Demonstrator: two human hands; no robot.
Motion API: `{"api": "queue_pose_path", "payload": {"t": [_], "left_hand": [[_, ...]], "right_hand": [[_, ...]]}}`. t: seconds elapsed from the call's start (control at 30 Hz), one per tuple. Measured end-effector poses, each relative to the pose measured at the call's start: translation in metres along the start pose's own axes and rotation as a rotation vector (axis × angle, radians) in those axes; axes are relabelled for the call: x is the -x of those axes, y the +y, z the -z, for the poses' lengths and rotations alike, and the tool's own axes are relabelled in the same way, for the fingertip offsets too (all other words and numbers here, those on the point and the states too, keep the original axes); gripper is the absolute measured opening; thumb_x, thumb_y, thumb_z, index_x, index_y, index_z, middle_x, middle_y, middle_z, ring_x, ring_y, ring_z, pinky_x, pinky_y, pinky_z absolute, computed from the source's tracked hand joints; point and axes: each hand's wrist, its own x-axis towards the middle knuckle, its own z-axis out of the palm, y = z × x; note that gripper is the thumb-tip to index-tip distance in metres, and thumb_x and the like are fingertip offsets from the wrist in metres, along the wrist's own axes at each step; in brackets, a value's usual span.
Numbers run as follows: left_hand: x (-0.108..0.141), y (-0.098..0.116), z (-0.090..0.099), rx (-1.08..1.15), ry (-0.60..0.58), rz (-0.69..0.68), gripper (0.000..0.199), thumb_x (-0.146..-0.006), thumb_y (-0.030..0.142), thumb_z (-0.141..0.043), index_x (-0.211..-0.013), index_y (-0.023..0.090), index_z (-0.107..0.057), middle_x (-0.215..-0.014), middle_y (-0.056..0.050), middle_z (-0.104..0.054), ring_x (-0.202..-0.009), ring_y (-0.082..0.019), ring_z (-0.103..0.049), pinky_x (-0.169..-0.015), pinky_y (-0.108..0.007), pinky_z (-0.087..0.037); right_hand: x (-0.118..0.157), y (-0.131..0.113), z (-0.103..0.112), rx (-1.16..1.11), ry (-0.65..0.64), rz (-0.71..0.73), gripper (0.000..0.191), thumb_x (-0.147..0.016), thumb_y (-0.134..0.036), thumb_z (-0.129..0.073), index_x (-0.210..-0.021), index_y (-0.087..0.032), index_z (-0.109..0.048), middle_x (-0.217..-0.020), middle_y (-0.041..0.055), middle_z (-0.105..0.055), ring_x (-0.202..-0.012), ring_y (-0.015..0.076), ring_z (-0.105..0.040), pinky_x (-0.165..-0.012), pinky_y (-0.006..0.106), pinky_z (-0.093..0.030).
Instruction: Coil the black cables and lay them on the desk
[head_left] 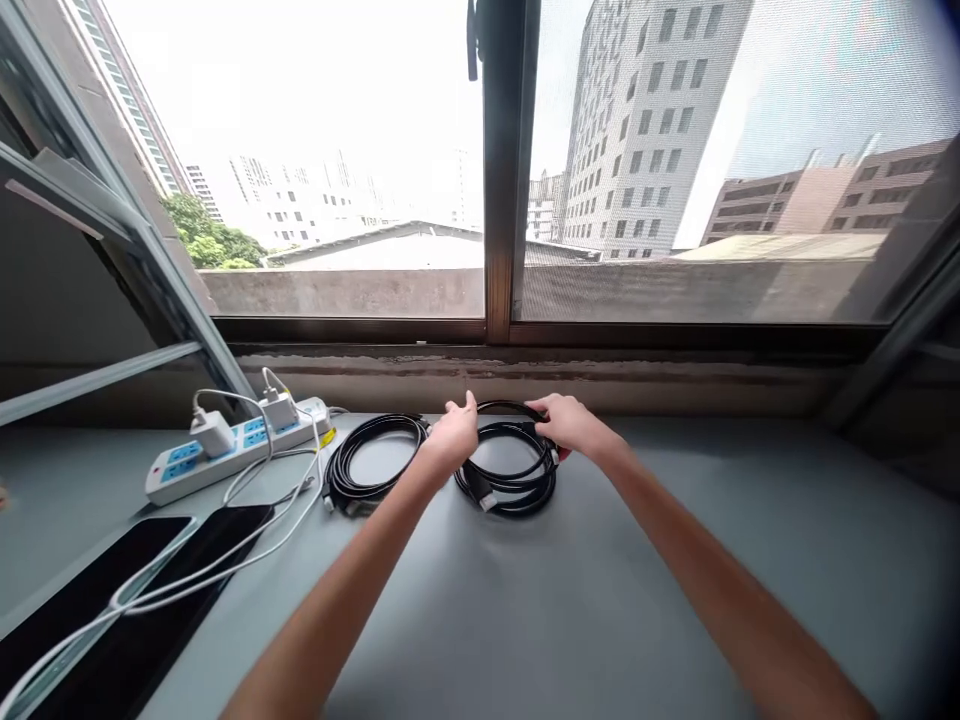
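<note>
Two black cables lie coiled side by side on the grey surface. The right coiled cable (517, 484) has a connector with a silver tip at its front, and a small red part shows under my right hand (565, 423). That hand is closed on the coil's upper right edge, its fingertips partly hidden. My left hand (454, 432) is between the coils, close to the inner edge of the left coiled cable (341, 470). Its thumb and a finger stand apart, pointing away from me; the other fingers are mostly out of sight.
A white power strip (247, 450) with blue sockets and two plugged-in white chargers sits at the left. White cords (285, 535) run from it across two dark flat devices (187, 590). Behind the surface is a window frame (502, 180); a metal frame (150, 240) leans at the left.
</note>
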Motion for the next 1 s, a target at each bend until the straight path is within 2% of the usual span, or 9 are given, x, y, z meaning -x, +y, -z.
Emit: {"api": "queue_pose_path", "payload": {"t": [0.07,0.13,0.2,0.3,0.4,0.57,0.7,0.87,1.0], "left_hand": [[0.001,0.006,-0.011,-0.021,0.005,0.042,0.068,-0.077,-0.001,-0.037,-0.142,0.010,-0.023,-0.126,-0.028,-0.043,-0.101,-0.027,-0.060,-0.080,-0.031,-0.046],[0.002,0.012,-0.021,-0.033,0.023,0.084,0.065,-0.077,-0.002,-0.038,-0.141,0.006,-0.025,-0.127,-0.030,-0.040,-0.099,-0.027,-0.061,-0.080,-0.031,-0.047],[0.003,0.016,-0.029,-0.034,0.046,0.110,0.063,-0.078,-0.002,-0.037,-0.140,0.003,-0.025,-0.127,-0.032,-0.039,-0.098,-0.026,-0.061,-0.078,-0.030,-0.048],[0.001,0.017,-0.035,-0.028,0.089,0.108,0.059,-0.080,0.000,-0.037,-0.138,0.001,-0.028,-0.127,-0.031,-0.040,-0.095,-0.024,-0.061,-0.075,-0.029,-0.048],[0.000,0.016,-0.039,-0.043,0.142,0.090,0.053,-0.083,0.005,-0.039,-0.135,0.002,-0.035,-0.128,-0.029,-0.040,-0.099,-0.026,-0.059,-0.075,-0.032,-0.048],[0.000,0.019,-0.059,-0.104,0.263,0.041,0.050,-0.087,0.008,-0.035,-0.137,0.004,-0.035,-0.129,-0.026,-0.044,-0.118,-0.031,-0.044,-0.089,-0.039,-0.041],[-0.010,0.013,-0.068,-0.106,0.359,-0.069,0.040,-0.088,0.010,-0.034,-0.122,0.004,-0.054,-0.123,-0.022,-0.050,-0.115,-0.028,-0.045,-0.091,-0.035,-0.038],[-0.022,-0.005,-0.063,-0.050,0.444,-0.132,0.027,-0.087,0.019,-0.045,-0.094,0.012,-0.070,-0.114,-0.019,-0.056,-0.105,-0.030,-0.050,-0.084,-0.038,-0.040],[-0.010,-0.010,-0.050,-0.011,0.524,-0.154,0.029,-0.089,0.021,-0.040,-0.092,0.014,-0.068,-0.109,-0.017,-0.058,-0.101,-0.028,-0.053,-0.081,-0.038,-0.041]], "right_hand": [[-0.003,0.001,-0.014,0.060,0.004,-0.029,0.049,-0.076,-0.007,-0.053,-0.122,-0.025,-0.057,-0.098,0.0030,-0.069,-0.078,0.0160,-0.066,-0.078,0.029,-0.049],[-0.004,0.000,-0.026,0.129,0.031,-0.054,0.045,-0.080,-0.011,-0.056,-0.124,-0.022,-0.055,-0.112,0.0065,-0.064,-0.100,0.0202,-0.060,-0.090,0.037,-0.045],[-0.004,0.000,-0.033,0.193,0.044,-0.070,0.040,-0.084,-0.020,-0.056,-0.124,-0.020,-0.052,-0.120,0.0085,-0.058,-0.109,0.0217,-0.054,-0.093,0.043,-0.042],[-0.003,0.000,-0.038,0.275,0.052,-0.072,0.037,-0.087,-0.028,-0.055,-0.123,-0.019,-0.052,-0.121,0.0082,-0.056,-0.108,0.0214,-0.054,-0.092,0.045,-0.043],[-0.003,0.001,-0.042,0.353,0.089,-0.064,0.035,-0.089,-0.029,-0.052,-0.123,-0.019,-0.051,-0.121,0.0083,-0.054,-0.107,0.0211,-0.054,-0.091,0.044,-0.044],[-0.003,-0.002,-0.061,0.439,0.177,-0.055,0.032,-0.089,-0.027,-0.051,-0.119,-0.016,-0.052,-0.122,0.0093,-0.052,-0.113,0.0230,-0.049,-0.093,0.045,-0.042],[-0.004,-0.005,-0.073,0.416,0.245,-0.046,0.030,-0.090,-0.026,-0.048,-0.118,-0.014,-0.053,-0.123,0.0106,-0.051,-0.116,0.0235,-0.045,-0.096,0.045,-0.037],[-0.010,0.005,-0.077,0.271,0.255,0.001,0.037,-0.085,-0.029,-0.054,-0.119,-0.013,-0.054,-0.124,0.0146,-0.050,-0.116,0.0262,-0.046,-0.094,0.042,-0.038],[-0.015,0.018,-0.064,0.066,0.221,0.094,0.036,-0.082,-0.037,-0.059,-0.110,-0.014,-0.059,-0.113,0.0100,-0.059,-0.105,0.0221,-0.055,-0.089,0.039,-0.043]]}}
